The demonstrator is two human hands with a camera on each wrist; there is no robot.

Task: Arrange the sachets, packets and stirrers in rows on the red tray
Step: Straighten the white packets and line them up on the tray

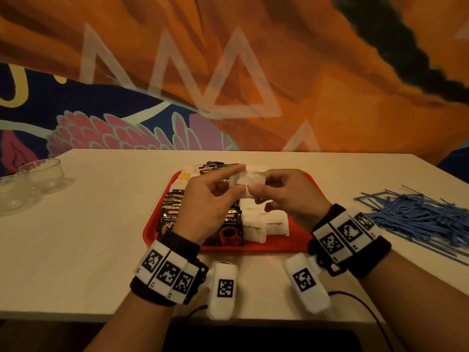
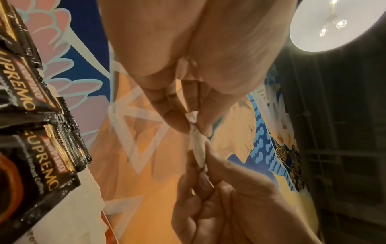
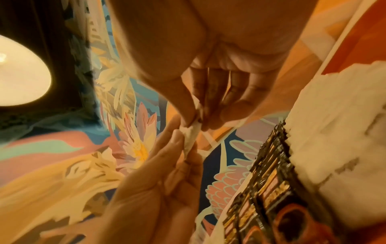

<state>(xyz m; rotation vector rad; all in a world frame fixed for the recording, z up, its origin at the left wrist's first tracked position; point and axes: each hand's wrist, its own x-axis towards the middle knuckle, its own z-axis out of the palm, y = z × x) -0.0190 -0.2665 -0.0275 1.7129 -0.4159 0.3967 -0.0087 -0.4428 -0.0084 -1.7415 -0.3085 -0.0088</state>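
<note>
Just above the middle of the head view, both hands hold one small white sachet [image 1: 247, 179] in the air over the red tray [image 1: 284, 243]. The left hand [image 1: 210, 199] pinches its left end between thumb and fingertips, and the right hand [image 1: 284, 194] pinches the right end the same way. The wrist views show the paper stretched taut between the two pinches, so the person is probably flattening or squaring it before it goes down in a row.

Below the hands, in the centre of the head view, the tray already carries goods in lines running away from the viewer: black coffee packets [image 1: 229, 228] overlapped like shingles in two columns, and beside them to the right white brown sugar sachets [image 1: 265, 227] in the same fashion. The overlap likely saves room and keeps each label showing. The held sachet probably belongs with the white ones.

At the right edge of the frame a loose heap of blue stirrers [image 1: 418, 217] lies on the table [image 1: 101, 224], well apart from the tray and not yet sorted. At the left edge stand two small glass bowls [image 1: 33, 181].

The table is pale and smooth. Behind it a painted wall [image 1: 228, 72] shows orange, blue and pink shapes; the wrist views catch a round lamp [image 2: 334, 24] overhead
</note>
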